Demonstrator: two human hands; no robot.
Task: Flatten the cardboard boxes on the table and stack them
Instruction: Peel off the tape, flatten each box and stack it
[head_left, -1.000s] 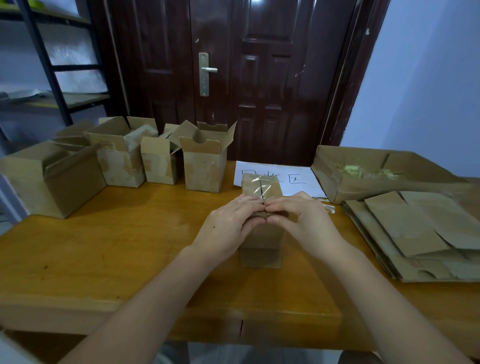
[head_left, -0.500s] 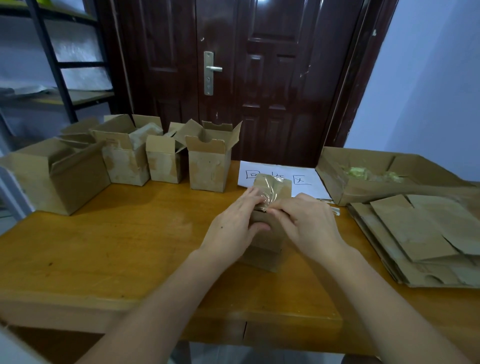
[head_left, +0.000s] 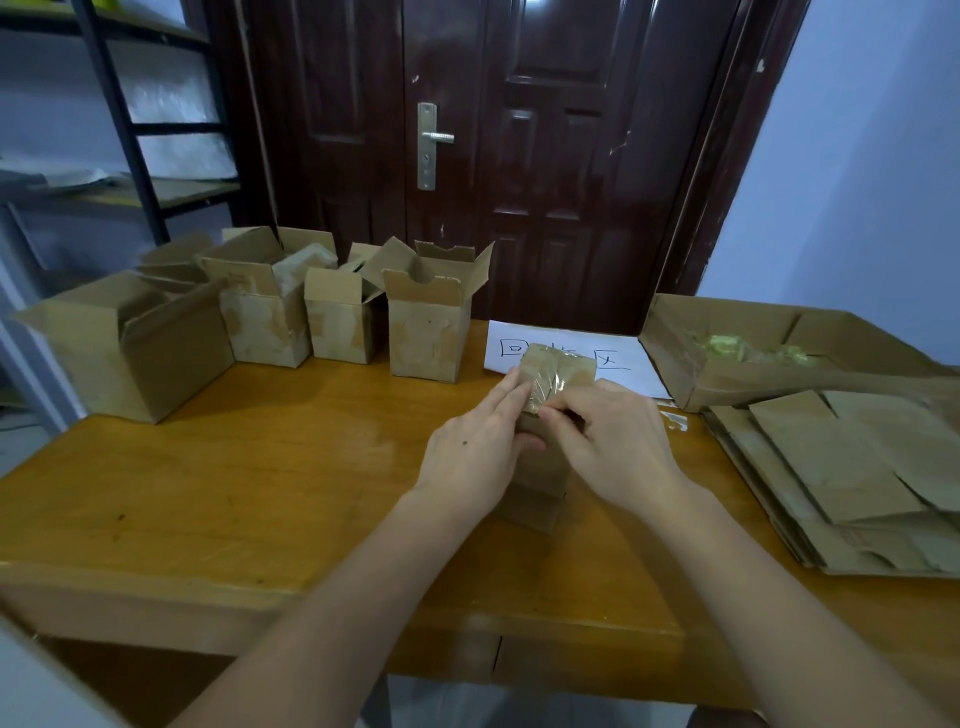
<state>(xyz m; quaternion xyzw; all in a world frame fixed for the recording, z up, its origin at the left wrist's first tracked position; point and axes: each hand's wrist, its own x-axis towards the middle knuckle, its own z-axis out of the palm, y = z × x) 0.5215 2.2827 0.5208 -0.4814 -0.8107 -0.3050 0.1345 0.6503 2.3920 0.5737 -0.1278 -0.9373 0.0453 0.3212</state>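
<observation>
A dark door (head_left: 519, 156) with a metal handle (head_left: 434, 140), a shelf rack (head_left: 135, 124), and a handwritten paper sheet (head_left: 613, 358).

Bare table (head_left: 249, 483) lies open to my left; open boxes (head_left: 343, 317) block the back left, the flat stack (head_left: 841, 478) blocks my right.
</observation>
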